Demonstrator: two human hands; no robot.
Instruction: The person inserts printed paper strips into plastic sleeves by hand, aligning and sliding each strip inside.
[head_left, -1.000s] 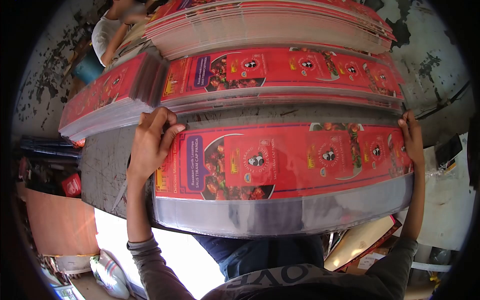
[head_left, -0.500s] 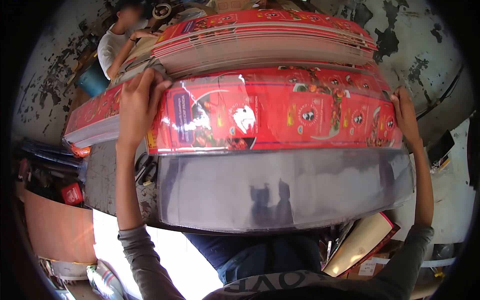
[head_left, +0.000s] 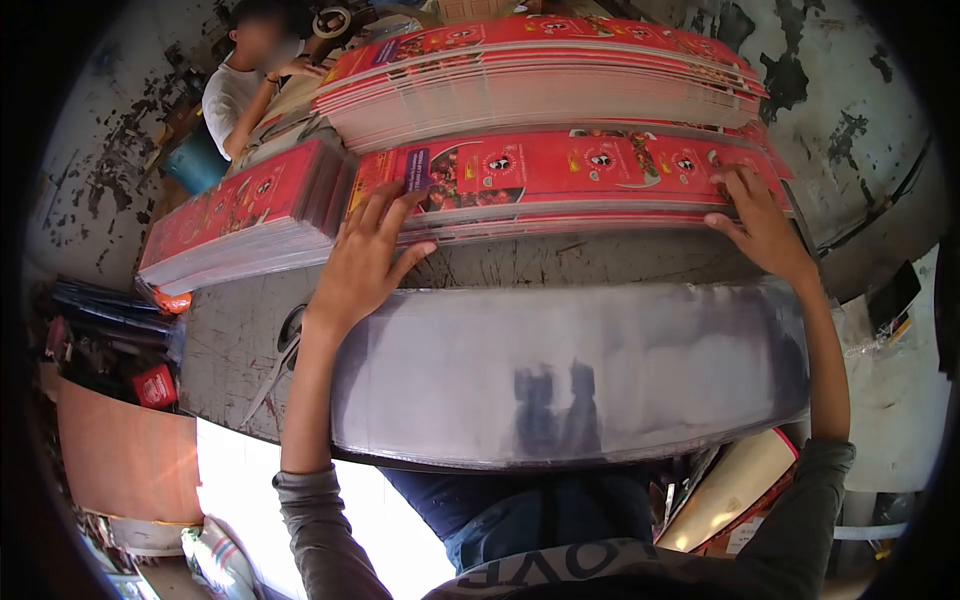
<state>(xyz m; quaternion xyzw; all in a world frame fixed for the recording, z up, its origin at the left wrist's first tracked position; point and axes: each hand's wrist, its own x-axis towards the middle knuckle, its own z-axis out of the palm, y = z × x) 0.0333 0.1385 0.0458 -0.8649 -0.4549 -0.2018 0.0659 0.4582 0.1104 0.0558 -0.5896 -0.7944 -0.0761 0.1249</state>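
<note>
A near stack of long red printed sheets [head_left: 560, 170] lies across the table, its top edge curved by the lens. My left hand [head_left: 365, 255] rests on its left end, fingers spread and thumb pointing right. At the right end, my right hand [head_left: 760, 220] touches the stack with its fingers apart and thumb stretched out. Neither hand grips anything. Closer to my body lies a pile of clear plastic sheets [head_left: 450, 360], with dark reflections on its glossy surface. My forearms pass over or beside its two ends.
A taller stack of red printed sheets [head_left: 540, 90] stands behind, and a shorter stack [head_left: 230, 215] sits at left. Scissors [head_left: 283, 355] lie left of the plastic pile on the worn table [head_left: 225, 350]. Another person [head_left: 235, 100] sits at the far left near a teal bucket [head_left: 195, 163].
The glossy red sheet both my hands held by its ends has moved away from me onto the near stack. Both hands have opened, come closer together and now lie on that stack.
</note>
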